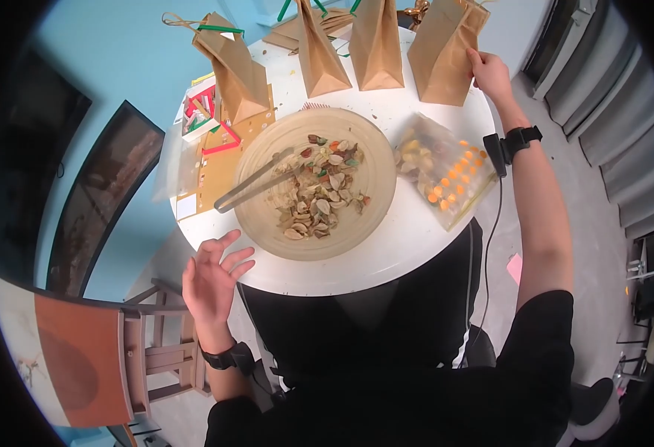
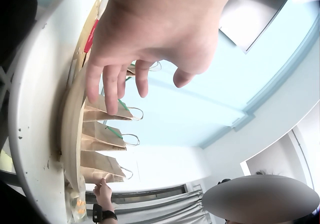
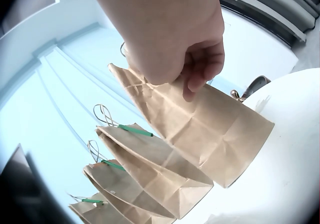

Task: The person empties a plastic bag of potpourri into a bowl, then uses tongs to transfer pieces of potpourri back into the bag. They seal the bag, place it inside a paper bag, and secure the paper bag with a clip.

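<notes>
At the table's back right, my right hand pinches the side of the rightmost brown paper bag; the right wrist view shows its fingers curled at the bag. My left hand hangs in the air by the table's near left edge, fingers spread and relaxed, holding nothing. Between the hands sits a large round tray with dried petals and leaves. Metal tongs lie across its left rim. Right of it is a clear zip bag with orange dots.
Three more paper bags stand along the back of the white table, with green strips at their tops. A box of small items and a tan board lie at the left. Flat brown paper lies behind.
</notes>
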The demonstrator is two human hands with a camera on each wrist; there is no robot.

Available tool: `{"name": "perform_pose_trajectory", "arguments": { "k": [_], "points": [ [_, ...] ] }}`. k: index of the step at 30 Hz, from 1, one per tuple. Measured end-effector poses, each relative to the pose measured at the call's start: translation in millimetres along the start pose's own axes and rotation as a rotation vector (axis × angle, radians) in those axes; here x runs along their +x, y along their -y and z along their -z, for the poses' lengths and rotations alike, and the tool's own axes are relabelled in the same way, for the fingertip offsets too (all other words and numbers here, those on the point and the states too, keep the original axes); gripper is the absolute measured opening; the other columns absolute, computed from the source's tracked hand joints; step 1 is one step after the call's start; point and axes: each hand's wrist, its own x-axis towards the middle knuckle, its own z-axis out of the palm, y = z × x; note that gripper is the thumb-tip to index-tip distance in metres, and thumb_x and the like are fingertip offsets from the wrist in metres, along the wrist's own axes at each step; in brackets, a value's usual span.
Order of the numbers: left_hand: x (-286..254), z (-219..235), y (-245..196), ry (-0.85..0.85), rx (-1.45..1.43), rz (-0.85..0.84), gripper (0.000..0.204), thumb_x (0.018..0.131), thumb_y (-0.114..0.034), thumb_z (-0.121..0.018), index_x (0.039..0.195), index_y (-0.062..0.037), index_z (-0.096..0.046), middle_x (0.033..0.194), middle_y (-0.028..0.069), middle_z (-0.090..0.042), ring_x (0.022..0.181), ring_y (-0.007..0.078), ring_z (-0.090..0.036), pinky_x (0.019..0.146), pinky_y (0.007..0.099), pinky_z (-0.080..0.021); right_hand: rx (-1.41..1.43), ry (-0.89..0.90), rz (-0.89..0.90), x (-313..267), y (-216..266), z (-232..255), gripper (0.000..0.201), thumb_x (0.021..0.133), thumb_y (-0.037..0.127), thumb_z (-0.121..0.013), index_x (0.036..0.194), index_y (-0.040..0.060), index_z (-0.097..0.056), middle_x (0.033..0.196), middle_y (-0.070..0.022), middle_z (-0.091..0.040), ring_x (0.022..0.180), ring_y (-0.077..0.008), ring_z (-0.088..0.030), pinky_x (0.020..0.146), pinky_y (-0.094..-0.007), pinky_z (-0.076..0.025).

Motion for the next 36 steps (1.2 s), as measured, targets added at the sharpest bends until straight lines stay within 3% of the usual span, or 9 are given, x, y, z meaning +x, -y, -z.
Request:
{"name": "perform_pose_trajectory", "arguments": {
  "k": [8,14,16,19,26,29,31,34,36],
  "points": [
    [-7.7,14.6,10.6,0.058,-0.067,-0.008,0.043,0.099,-0.041,-0.043,0.109,-0.0007,-0.054,0.116,0.0202,-0.059,0.101,0.0332,-0.062,0.090,0.0459,-0.049,0.326,0.013,-0.058,-61.0,-7.5,47.2,0.050,0.094,0.047,-0.055,0.113,0.0019,-0.067,0.067,-0.0021,-0.064,0.054,-0.0095,-0.055,0.054,-0.0244,-0.045],
    [-9.0,4.4,29.6,0.058,-0.059,0.034,0.040,0.097,-0.038,-0.045,0.098,0.0008,-0.052,0.100,0.0185,-0.061,0.094,0.0296,-0.062,0.087,0.0428,-0.049,0.351,-0.008,-0.252,-193.9,-54.5,61.6,0.043,0.095,0.044,-0.057,0.071,0.0075,-0.057,0.061,0.0000,-0.055,0.050,-0.0068,-0.051,0.049,-0.0214,-0.040],
    [-7.4,2.4,36.7,0.103,-0.055,0.050,0.039,0.097,-0.037,-0.046,0.098,0.0015,-0.052,0.098,0.0186,-0.061,0.094,0.0288,-0.061,0.086,0.0418,-0.049,0.326,0.156,-0.434,-229.5,-48.4,54.6,0.043,0.095,0.044,-0.058,0.074,0.0068,-0.059,0.063,0.0003,-0.057,0.052,-0.0067,-0.052,0.047,-0.0220,-0.040],
    [-3.7,-5.4,42.9,0.125,-0.064,0.073,0.034,0.098,-0.035,-0.047,0.101,-0.0017,-0.052,0.097,0.0138,-0.056,0.093,0.0256,-0.058,0.087,0.0435,-0.048,0.461,0.398,-0.415,-254.2,-32.0,40.4,0.037,0.096,0.039,-0.058,0.079,0.0060,-0.061,0.066,0.0007,-0.059,0.055,-0.0064,-0.054,0.048,-0.0221,-0.042],
    [-5.3,-37.1,43.2,0.150,0.164,0.126,0.037,0.096,-0.035,-0.049,0.093,0.0014,-0.052,0.090,0.0153,-0.057,0.088,0.0253,-0.058,0.082,0.0378,-0.047,0.808,0.157,-0.081,-263.9,-20.9,50.8,0.022,0.098,0.022,-0.057,0.086,0.0044,-0.062,0.077,-0.0012,-0.063,0.065,-0.0075,-0.058,0.061,-0.0216,-0.046],
    [-10.4,-47.1,44.1,0.214,0.197,0.139,0.028,0.096,-0.022,-0.048,0.094,0.0042,-0.056,0.092,0.0155,-0.061,0.089,0.0248,-0.061,0.084,0.0361,-0.048,1.024,-0.197,-0.075,-294.1,41.6,68.9,0.021,0.097,0.021,-0.058,0.086,0.0037,-0.062,0.085,-0.0031,-0.065,0.071,-0.0102,-0.059,0.066,-0.0224,-0.046],
    [-13.6,-55.0,43.4,0.289,0.232,0.170,0.015,0.095,-0.006,-0.049,0.096,0.0038,-0.060,0.094,0.0124,-0.064,0.091,0.0209,-0.063,0.085,0.0331,-0.049,1.041,-0.054,-0.056,-322.1,54.7,83.3,0.019,0.094,0.021,-0.062,0.085,0.0037,-0.061,0.090,-0.0045,-0.065,0.074,-0.0112,-0.060,0.067,-0.0226,-0.047],
    [-18.2,-81.2,39.6,0.476,0.292,0.270,0.009,0.094,-0.001,-0.053,0.097,0.0028,-0.061,0.095,0.0099,-0.065,0.092,0.0173,-0.063,0.084,0.0292,-0.049,1.010,0.146,-0.015,-367.9,56.1,78.8,0.017,0.085,0.016,-0.071,0.082,0.0039,-0.060,0.083,-0.0035,-0.065,0.070,-0.0117,-0.059,0.063,-0.0241,-0.045],
    [-24.9,-103.4,48.3,0.585,0.291,0.321,0.009,0.093,-0.007,-0.062,0.097,0.0009,-0.061,0.090,0.0058,-0.066,0.084,0.0112,-0.064,0.075,0.0241,-0.050,0.890,0.488,0.301,-371.8,58.4,56.4,0.018,0.081,0.010,-0.075,0.078,0.0041,-0.058,0.070,-0.0018,-0.060,0.059,-0.0119,-0.055,0.055,-0.0254,-0.040]
  ]
}}
